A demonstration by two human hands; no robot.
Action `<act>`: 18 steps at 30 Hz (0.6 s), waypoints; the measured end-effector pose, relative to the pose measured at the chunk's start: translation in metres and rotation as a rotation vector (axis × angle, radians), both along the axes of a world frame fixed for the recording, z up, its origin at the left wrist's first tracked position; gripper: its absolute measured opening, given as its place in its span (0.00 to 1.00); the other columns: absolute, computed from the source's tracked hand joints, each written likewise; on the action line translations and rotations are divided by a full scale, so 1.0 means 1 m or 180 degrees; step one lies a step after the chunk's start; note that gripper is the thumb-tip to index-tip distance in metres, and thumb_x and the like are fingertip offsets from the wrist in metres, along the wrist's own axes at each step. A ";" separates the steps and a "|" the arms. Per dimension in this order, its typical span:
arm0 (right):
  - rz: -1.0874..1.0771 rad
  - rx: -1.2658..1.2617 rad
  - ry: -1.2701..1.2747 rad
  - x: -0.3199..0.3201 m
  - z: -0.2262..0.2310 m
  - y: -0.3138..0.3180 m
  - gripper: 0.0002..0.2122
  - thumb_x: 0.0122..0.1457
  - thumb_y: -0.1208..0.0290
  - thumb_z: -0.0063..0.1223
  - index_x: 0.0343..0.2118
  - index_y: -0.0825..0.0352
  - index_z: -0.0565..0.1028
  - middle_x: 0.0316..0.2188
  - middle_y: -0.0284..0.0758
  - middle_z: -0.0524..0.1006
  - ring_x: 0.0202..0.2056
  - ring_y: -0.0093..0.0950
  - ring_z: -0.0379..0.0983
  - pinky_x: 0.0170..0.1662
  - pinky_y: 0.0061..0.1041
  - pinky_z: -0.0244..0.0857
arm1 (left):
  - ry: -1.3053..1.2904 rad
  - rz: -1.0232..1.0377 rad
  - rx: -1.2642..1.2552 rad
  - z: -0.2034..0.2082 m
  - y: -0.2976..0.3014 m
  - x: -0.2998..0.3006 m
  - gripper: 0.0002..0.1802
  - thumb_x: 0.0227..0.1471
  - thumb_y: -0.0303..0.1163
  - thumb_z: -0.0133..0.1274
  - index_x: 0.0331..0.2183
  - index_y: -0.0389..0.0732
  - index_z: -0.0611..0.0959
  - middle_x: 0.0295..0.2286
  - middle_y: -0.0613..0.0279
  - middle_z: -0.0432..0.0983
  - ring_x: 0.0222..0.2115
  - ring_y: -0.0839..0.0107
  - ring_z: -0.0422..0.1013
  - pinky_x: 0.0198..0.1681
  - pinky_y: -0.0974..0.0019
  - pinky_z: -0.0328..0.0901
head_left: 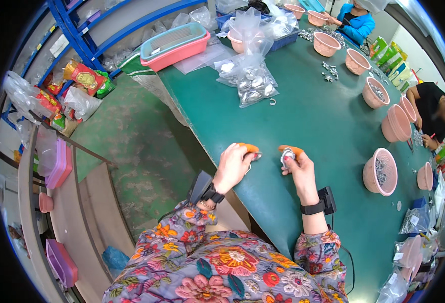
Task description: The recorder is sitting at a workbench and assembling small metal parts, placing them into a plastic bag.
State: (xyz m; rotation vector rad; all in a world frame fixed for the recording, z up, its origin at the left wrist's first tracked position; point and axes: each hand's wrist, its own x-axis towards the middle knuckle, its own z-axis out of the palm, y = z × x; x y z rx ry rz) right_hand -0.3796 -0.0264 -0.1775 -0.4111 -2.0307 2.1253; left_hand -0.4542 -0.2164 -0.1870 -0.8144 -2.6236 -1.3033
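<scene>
We pinch a small metal part [287, 157] in our right hand [299, 170] over the green table [313, 116] edge; left hand [234, 164] curls on another piece [255, 156], orange finger cots [289, 149] likely for grip; pink basket [380, 171] near right.

Bright, even overhead light fills the scene, with soft shadows on the green table [303, 116]. Fisheye bending curves the edges, corners go black, and distant objects blur slightly.

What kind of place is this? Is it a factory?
Probably a small workshop for sorting or assembling metal parts. A long green table holds pink baskets and clear bags of metal pieces, and other people work along it. The right hand holds one small metal piece.
</scene>
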 end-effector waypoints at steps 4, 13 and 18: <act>-0.0008 -0.0825 0.0046 0.007 -0.008 0.018 0.13 0.61 0.79 0.42 0.48 0.72 0.67 0.36 0.39 0.74 0.30 0.24 0.73 0.32 0.22 0.71 | -0.0876 0.0187 0.0698 -0.010 0.018 -0.030 0.10 0.52 0.27 0.53 0.37 0.36 0.82 0.29 0.59 0.79 0.25 0.73 0.73 0.29 0.70 0.67; 0.0553 -0.1936 0.0158 -0.010 0.003 0.005 0.05 0.61 0.71 0.49 0.40 0.60 0.71 0.30 0.24 0.70 0.30 0.15 0.64 0.32 0.17 0.59 | -0.1200 0.0320 0.2067 0.006 -0.019 -0.055 0.10 0.52 0.31 0.55 0.36 0.36 0.80 0.29 0.63 0.79 0.29 0.77 0.73 0.30 0.72 0.68; 0.1942 -0.3413 0.0175 0.009 -0.056 0.052 0.19 0.62 0.60 0.47 0.49 0.69 0.71 0.46 0.38 0.75 0.48 0.30 0.68 0.49 0.28 0.63 | -0.0863 -0.0204 0.2008 0.004 0.038 0.012 0.09 0.49 0.30 0.55 0.33 0.37 0.79 0.28 0.63 0.76 0.30 0.74 0.71 0.35 0.66 0.67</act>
